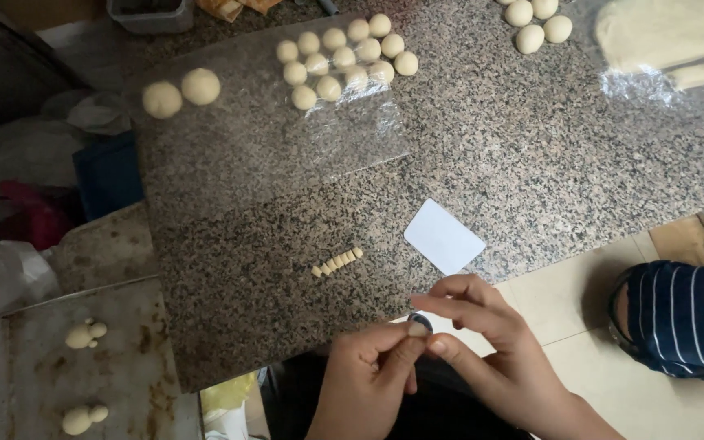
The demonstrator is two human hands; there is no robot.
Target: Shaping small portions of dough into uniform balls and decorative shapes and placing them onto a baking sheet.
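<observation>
Both hands are meeting just past the counter's (pixel 287 285) near edge: left hand (pixel 368 371) and right hand (pixel 482 334) are pinching a dough bit (pixel 419 328) between fingertips. Bare granite is lying open between the cut pieces (pixel 337 262), card (pixel 444 236) and dough balls (pixel 344 59).

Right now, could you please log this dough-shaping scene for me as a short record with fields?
Surface: speckled granite counter
Left hand: fingers pinch a small dough bit over a dark ring
Right hand: fingers touch the same piece
Near hands: white card; row of cut dough pieces
On plastic sheet: cluster of small dough balls, two larger dough balls
Metal tray: two shaped dough figures
</observation>
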